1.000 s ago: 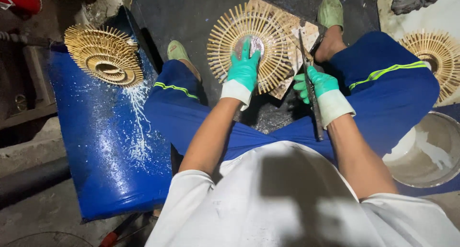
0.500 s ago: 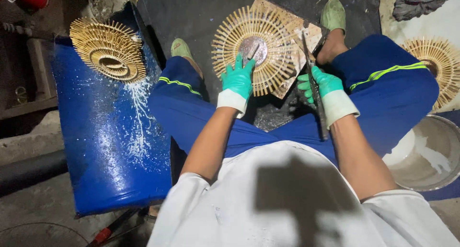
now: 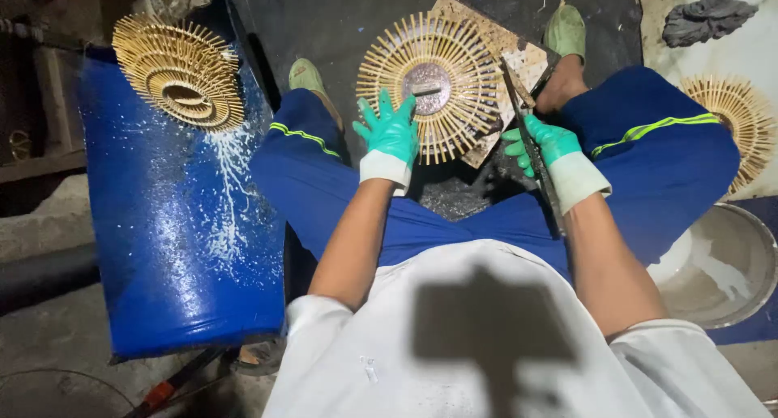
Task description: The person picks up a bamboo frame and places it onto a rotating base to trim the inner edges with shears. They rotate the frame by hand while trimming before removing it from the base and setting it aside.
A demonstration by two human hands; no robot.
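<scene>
A round fan of thin bamboo sticks (image 3: 462,70) lies flat on a wooden board (image 3: 519,57) between my feet, with a metal disc (image 3: 427,87) at its centre. My left hand (image 3: 389,130), in a green glove, rests open on the fan's near edge, fingers spread just below the disc. My right hand (image 3: 545,142), also gloved in green, is closed around a long dark blade (image 3: 531,147) whose tip points up toward the fan's right edge.
A blue drum (image 3: 178,248) splashed with white lies at my left, carrying a stack of finished stick fans (image 3: 180,74). Another stick fan (image 3: 733,114) lies at the right, beside a grey cloth (image 3: 705,17). A metal bowl (image 3: 721,264) sits by my right knee.
My left hand has slid off the metal disc toward me and now rests on the fan's near edge. My right hand with the blade has barely moved.
</scene>
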